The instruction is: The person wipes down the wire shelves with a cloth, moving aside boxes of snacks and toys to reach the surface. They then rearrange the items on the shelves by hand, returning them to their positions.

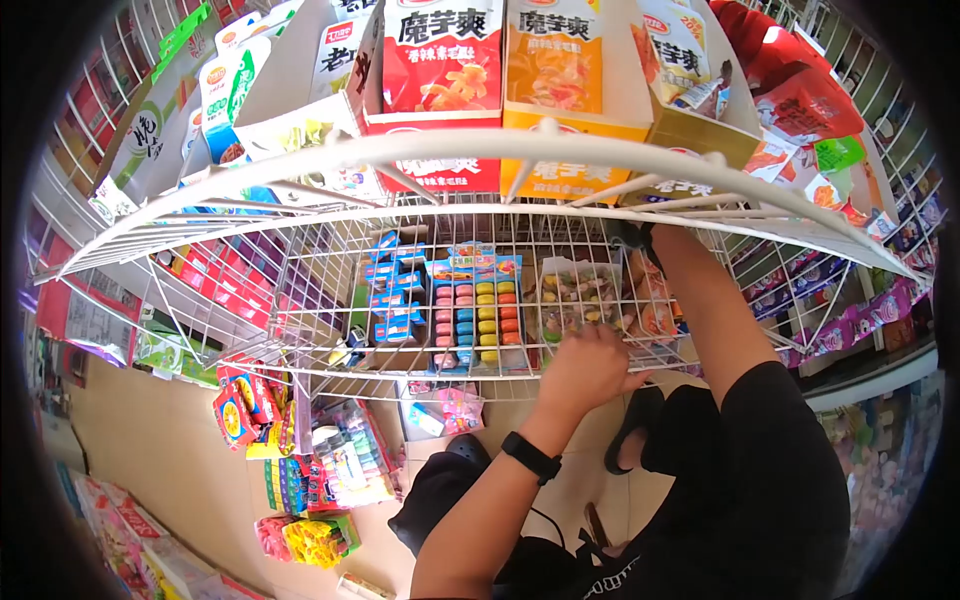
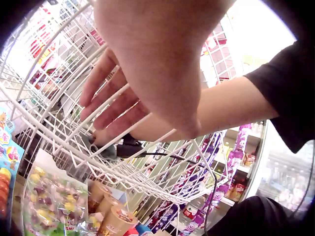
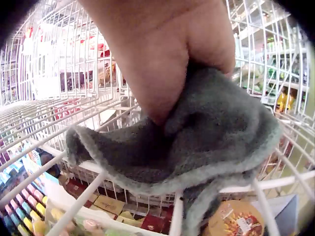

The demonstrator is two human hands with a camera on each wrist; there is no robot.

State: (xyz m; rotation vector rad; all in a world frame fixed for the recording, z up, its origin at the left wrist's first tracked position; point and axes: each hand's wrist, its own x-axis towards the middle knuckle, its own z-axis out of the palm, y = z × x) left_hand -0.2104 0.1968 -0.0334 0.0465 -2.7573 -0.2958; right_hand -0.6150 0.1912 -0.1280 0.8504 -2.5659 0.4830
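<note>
My right hand point(image 3: 157, 54) grips a grey-green cloth point(image 3: 221, 128) that hangs in folds over the white wires in the right wrist view. Its fingertips are hidden in the folds. In the head view, that arm reaches into the white wire rack point(image 1: 400, 208) on the right. My left hand point(image 1: 590, 372) rests at the rack's lower front wires, its fingers point(image 2: 110, 98) loosely extended behind them in the left wrist view. Just behind this hand lie a bag of small wrapped sweets point(image 1: 575, 285) and a box of colourful macaron-like sweets point(image 1: 478, 320).
Snack boxes, among them a red one point(image 1: 443, 60) and an orange one point(image 1: 555, 65), fill the rack's upper tier. Blue boxes point(image 1: 398, 290) stand left of the macaron-like sweets. Several packets, including a yellow one point(image 1: 318, 540), lie on the tiled floor point(image 1: 150, 430) at left.
</note>
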